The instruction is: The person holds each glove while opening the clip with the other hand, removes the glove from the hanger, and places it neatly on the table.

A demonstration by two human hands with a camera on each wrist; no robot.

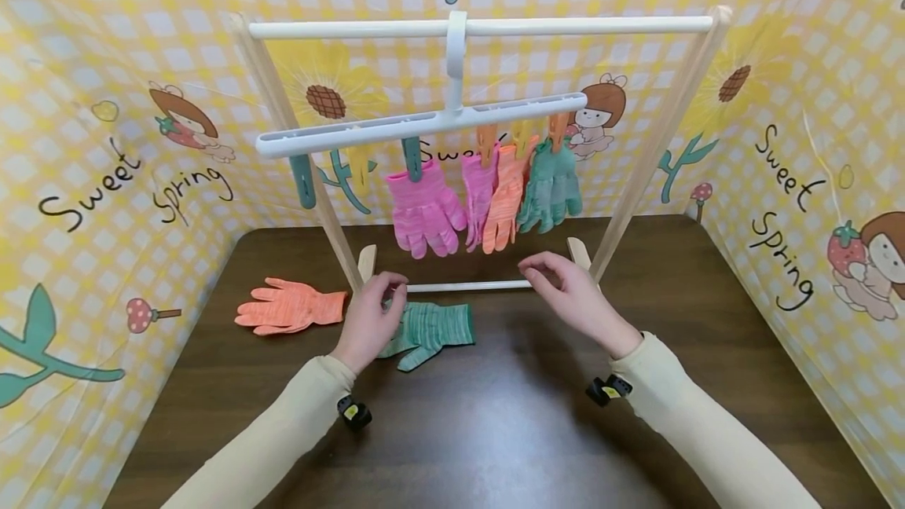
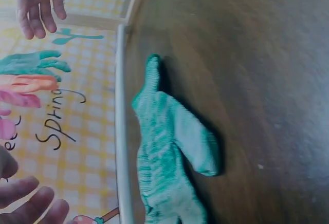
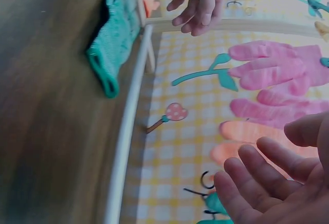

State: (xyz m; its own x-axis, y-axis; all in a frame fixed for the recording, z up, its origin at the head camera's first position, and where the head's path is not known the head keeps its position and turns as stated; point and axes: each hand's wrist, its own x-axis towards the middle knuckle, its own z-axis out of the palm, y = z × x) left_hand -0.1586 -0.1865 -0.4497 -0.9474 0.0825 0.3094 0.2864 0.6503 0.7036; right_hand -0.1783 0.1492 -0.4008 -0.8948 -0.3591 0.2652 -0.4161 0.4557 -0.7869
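My left hand point(image 1: 372, 316) hovers above a green striped glove point(image 1: 438, 326) that lies on the table, its fingers loosely bent with nothing in them. The left wrist view shows the same green glove point(image 2: 159, 147) flat beside the rack's lower bar. My right hand point(image 1: 571, 295) is raised at the right, fingers relaxed and holding nothing. On a light blue hanger point(image 1: 424, 126) hang two pink gloves point(image 1: 426, 210), an orange glove point(image 1: 503, 199) and green glove fabric point(image 1: 551, 187), all pinned by clothespins. An orange glove point(image 1: 291, 307) lies on the table left of my left hand.
A wooden rack point(image 1: 636, 148) with a white top bar point(image 1: 587, 25) carries the hanger, which slants lower at its left. A teal clothespin point(image 1: 302, 181) and a yellow clothespin point(image 1: 358, 170) hang without gloves. Yellow checked cloth walls surround the dark table point(image 1: 495, 430).
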